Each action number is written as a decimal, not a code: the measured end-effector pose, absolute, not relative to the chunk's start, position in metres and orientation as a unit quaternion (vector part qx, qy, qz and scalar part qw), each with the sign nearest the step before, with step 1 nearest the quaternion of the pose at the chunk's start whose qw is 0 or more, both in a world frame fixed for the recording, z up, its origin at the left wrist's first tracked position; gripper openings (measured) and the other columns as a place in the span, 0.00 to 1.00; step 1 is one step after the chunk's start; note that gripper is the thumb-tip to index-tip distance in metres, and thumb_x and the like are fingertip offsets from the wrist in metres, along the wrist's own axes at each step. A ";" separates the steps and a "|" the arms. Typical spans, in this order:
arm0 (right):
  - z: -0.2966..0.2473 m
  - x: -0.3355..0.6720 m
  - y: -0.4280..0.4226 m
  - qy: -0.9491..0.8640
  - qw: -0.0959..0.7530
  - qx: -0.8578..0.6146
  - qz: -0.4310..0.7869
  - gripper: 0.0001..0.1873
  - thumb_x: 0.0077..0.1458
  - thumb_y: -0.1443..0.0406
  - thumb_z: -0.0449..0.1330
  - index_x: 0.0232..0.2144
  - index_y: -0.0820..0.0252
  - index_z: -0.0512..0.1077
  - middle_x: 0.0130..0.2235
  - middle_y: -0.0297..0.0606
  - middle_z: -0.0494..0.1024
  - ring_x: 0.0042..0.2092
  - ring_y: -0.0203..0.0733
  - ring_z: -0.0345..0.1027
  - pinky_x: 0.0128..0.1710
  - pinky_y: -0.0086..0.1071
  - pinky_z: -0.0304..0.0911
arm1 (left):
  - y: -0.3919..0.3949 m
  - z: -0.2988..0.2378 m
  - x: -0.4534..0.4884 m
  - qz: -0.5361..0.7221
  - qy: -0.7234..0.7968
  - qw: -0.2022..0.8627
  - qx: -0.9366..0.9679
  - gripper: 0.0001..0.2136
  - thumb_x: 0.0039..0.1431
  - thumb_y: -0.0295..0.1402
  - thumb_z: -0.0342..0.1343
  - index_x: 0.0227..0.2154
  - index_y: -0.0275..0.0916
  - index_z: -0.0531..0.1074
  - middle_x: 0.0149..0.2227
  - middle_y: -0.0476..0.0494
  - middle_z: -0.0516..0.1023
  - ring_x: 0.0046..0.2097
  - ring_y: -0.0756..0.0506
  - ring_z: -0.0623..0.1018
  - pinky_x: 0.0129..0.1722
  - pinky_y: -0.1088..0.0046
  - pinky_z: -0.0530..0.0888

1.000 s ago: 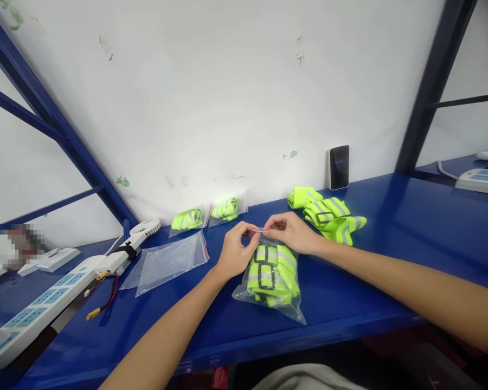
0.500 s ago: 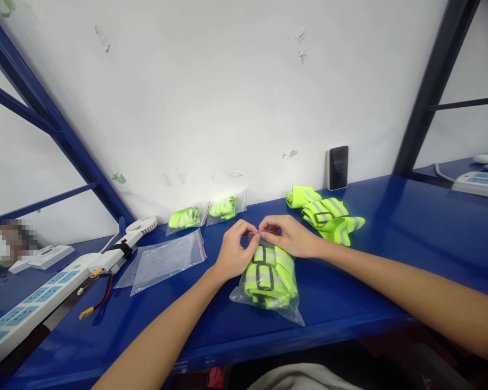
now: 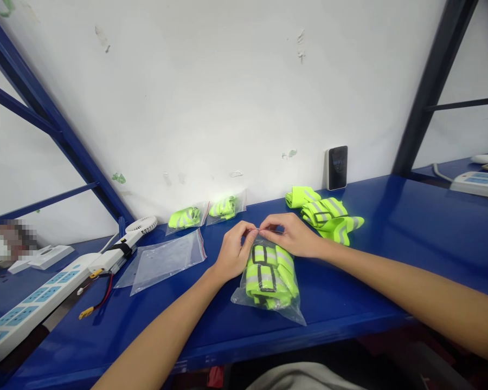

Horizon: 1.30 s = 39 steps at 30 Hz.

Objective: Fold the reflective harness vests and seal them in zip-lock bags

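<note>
A clear zip bag (image 3: 239, 295) lies near the front of the blue table, its top edge pointing away from me. Inside it is a rolled neon-yellow reflective strap vest (image 3: 274, 276) with grey stripes and dark buckles. My left hand (image 3: 236, 246) pinches the bag's top edge between thumb and fingers. Close against it, my right hand (image 3: 287, 234) pinches the same edge, fingertips nearly touching the left ones. The fingers partly cover the seal, so I cannot tell how much of it is closed.
Two bagged yellow vests (image 3: 185, 217) lie by the wall. Flat clear bags (image 3: 166, 260) are at the left, beside a power strip (image 3: 44, 298) and a small white fan (image 3: 142, 225). Loose yellow vests (image 3: 325, 211) lie back right, near an upright black-fronted device (image 3: 337, 168).
Both hands keep their pinch on the bag's top edge, with only a slight shift of the fingers. The bag has moved barely at all.
</note>
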State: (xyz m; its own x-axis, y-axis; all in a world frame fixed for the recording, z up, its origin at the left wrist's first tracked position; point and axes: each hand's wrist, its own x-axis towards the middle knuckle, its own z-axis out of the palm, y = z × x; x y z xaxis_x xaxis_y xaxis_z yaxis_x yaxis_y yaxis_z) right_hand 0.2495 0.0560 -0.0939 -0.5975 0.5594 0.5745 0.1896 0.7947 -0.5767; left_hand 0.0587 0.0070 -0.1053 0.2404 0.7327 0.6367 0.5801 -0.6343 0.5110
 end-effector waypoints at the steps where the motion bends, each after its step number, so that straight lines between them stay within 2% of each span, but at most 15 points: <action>1: -0.094 0.249 0.056 -0.862 0.394 -0.215 0.236 0.11 0.60 0.61 0.57 0.34 0.60 0.76 0.31 0.37 0.78 0.32 0.38 0.69 0.33 0.30 0.62 | 0.007 -0.105 0.059 0.451 0.418 0.077 0.784 0.08 0.67 0.34 0.47 0.36 0.38 0.69 0.35 0.46 0.74 0.37 0.48 0.73 0.39 0.73 0.69; 9: -0.096 0.247 0.057 -0.865 0.389 -0.216 0.235 0.09 0.60 0.64 0.57 0.33 0.62 0.75 0.31 0.36 0.77 0.32 0.38 0.68 0.33 0.30 0.62 | 0.006 -0.104 0.061 0.445 0.421 0.035 0.790 0.07 0.66 0.33 0.49 0.34 0.38 0.69 0.33 0.47 0.75 0.34 0.49 0.73 0.37 0.73 0.68; 21: -0.093 0.250 0.055 -0.882 0.365 -0.191 0.231 0.12 0.63 0.61 0.55 0.37 0.62 0.75 0.32 0.36 0.77 0.32 0.37 0.67 0.33 0.29 0.60 | 0.006 -0.102 0.054 0.427 0.425 0.050 0.797 0.10 0.66 0.36 0.48 0.31 0.38 0.68 0.29 0.49 0.73 0.31 0.49 0.72 0.34 0.72 0.66; 25: -0.094 0.249 0.056 -0.883 0.360 -0.191 0.231 0.11 0.63 0.62 0.54 0.36 0.62 0.74 0.31 0.35 0.75 0.31 0.36 0.65 0.32 0.29 0.59 | 0.007 -0.101 0.051 0.405 0.420 0.028 0.811 0.09 0.66 0.36 0.48 0.32 0.38 0.68 0.29 0.48 0.72 0.32 0.49 0.71 0.35 0.71 0.65; 29: -0.095 0.247 0.057 -0.885 0.356 -0.190 0.234 0.10 0.63 0.63 0.54 0.35 0.62 0.73 0.31 0.35 0.74 0.31 0.36 0.65 0.32 0.29 0.60 | 0.009 -0.100 0.047 0.392 0.400 0.048 0.827 0.08 0.66 0.35 0.48 0.33 0.38 0.69 0.30 0.48 0.73 0.32 0.49 0.72 0.35 0.72 0.66; 39: -0.098 0.247 0.058 -0.857 0.364 -0.224 0.286 0.10 0.60 0.61 0.57 0.38 0.60 0.76 0.33 0.35 0.78 0.32 0.37 0.67 0.33 0.29 0.61 | 0.011 -0.102 0.046 0.387 0.416 0.033 0.822 0.08 0.67 0.33 0.45 0.34 0.38 0.67 0.30 0.48 0.71 0.32 0.49 0.70 0.35 0.72 0.65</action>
State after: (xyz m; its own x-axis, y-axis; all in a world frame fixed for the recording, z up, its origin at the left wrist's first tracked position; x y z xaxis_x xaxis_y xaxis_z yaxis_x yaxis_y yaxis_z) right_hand 0.2468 0.0576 -0.0982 -0.6338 0.5932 0.4963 0.1758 0.7354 -0.6544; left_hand 0.0458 0.0111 -0.1016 0.3544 0.7102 0.6083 0.6590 -0.6512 0.3763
